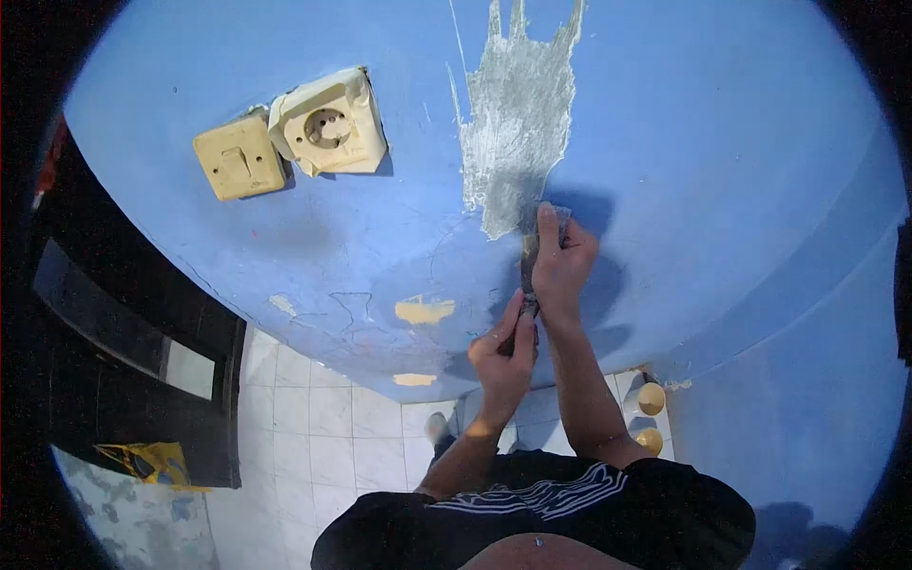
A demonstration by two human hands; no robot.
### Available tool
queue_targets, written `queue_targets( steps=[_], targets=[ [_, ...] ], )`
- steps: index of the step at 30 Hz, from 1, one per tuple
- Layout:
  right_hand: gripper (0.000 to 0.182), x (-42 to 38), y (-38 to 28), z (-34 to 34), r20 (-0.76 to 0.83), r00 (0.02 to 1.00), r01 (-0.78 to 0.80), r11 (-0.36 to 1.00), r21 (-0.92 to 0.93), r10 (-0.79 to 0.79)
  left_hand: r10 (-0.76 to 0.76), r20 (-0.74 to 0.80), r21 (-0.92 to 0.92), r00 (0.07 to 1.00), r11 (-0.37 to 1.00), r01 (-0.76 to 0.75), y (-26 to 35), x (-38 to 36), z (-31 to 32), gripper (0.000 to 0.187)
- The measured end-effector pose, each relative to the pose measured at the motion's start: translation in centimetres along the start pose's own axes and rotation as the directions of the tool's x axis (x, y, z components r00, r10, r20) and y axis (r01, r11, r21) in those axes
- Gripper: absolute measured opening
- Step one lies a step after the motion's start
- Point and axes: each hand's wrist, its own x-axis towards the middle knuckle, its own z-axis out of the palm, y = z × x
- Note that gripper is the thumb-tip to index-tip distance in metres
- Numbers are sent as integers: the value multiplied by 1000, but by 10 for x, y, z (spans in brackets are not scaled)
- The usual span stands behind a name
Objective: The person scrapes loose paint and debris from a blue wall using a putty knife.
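Note:
A scraper (529, 268) with a dark handle and a greyish blade is held up in front of the blue wall (684, 123). My left hand (501, 369) is closed around the lower end of its handle. Higher up, my right hand (562, 269) grips the same tool, thumb laid along the blade and fingers partly hidden behind it. The blade end overlaps the lower edge of a bare grey patch (518, 104), where the paint is gone and the border is ragged.
A yellowed light switch (239, 160) and a wall socket (332, 128) with a peeling cover sit left of the patch. Smaller cream bare spots (425, 310) show lower down. Two round yellowish containers (651, 399) stand on the white tiled floor (313, 408). Dark furniture (123, 313) is at left.

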Motion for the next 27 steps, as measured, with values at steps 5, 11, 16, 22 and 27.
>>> queue_targets(
  steps=[5, 11, 16, 22, 27],
  targets=[
    [38, -6, 1, 2, -49, 999, 14, 998, -57, -17, -56, 18, -54, 998, 997, 57, -6, -3, -4, 31],
    [37, -4, 5, -1, -40, 998, 50, 998, -28, -51, 27, 46, -6, 999, 1000, -27, -1, -4, -3, 31],
    [36, -9, 6, -7, 37, 996, -87, 996, 14, 87, -134, 25, -40, 991, 990, 135, -5, -11, -3, 33],
    [38, -13, 14, 2, -56, 997, -54, 996, 76, 59, 72, 19, 103, 997, 992, -73, -9, -6, -11, 32],
    [34, -16, 17, 3, -16, 985, -168, 973, 158, 173, 116, 9, 129, 993, 985, -116, -16, -6, -14, 34]
  ],
)
